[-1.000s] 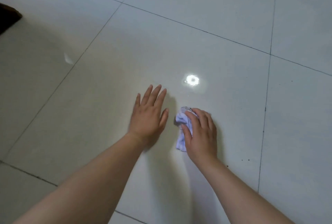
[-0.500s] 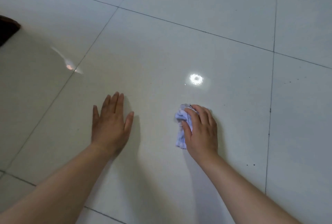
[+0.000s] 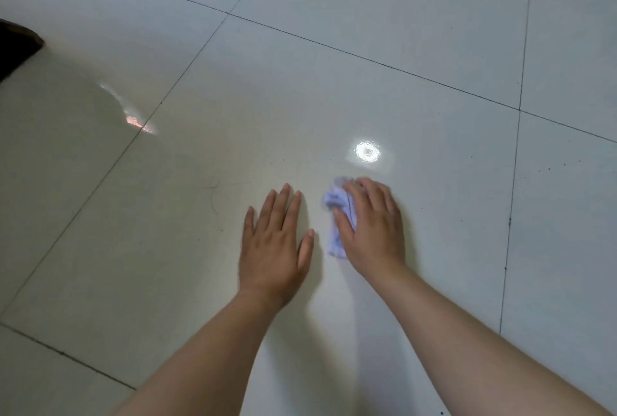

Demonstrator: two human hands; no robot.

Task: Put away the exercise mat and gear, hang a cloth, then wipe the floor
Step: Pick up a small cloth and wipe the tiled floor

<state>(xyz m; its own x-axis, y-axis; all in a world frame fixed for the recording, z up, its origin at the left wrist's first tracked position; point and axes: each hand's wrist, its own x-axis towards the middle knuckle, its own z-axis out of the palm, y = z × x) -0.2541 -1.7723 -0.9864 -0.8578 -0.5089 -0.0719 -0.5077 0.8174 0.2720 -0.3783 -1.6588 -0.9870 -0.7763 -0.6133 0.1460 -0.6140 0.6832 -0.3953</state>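
Head view looks down on a pale tiled floor (image 3: 334, 65), and by the look of it the task has reached its last part, the wiping. No mat, exercise gear or hung cloth shows anywhere, so whether those steps are finished cannot be told from this view; I judge they probably are, since the wiping is under way. The right hand (image 3: 374, 228) presses flat, fingers curled loosely over a small crumpled light blue cloth (image 3: 335, 215) that lies on the tile beneath the palm and sticks out on its thumb side. The left hand (image 3: 273, 245) lies open and flat on the bare tile just beside it, fingers spread, holding nothing. A bright round glare (image 3: 367, 151) from a lamp sits on the tile just beyond the cloth. Dark specks and a few thin hairs dot the tile to the left of the hands, so some wiping likely remains.

Half a second ago the left hand was planted well to the left of the right; it has now slid back in close beside it. The right hand and cloth have barely shifted under the glare.
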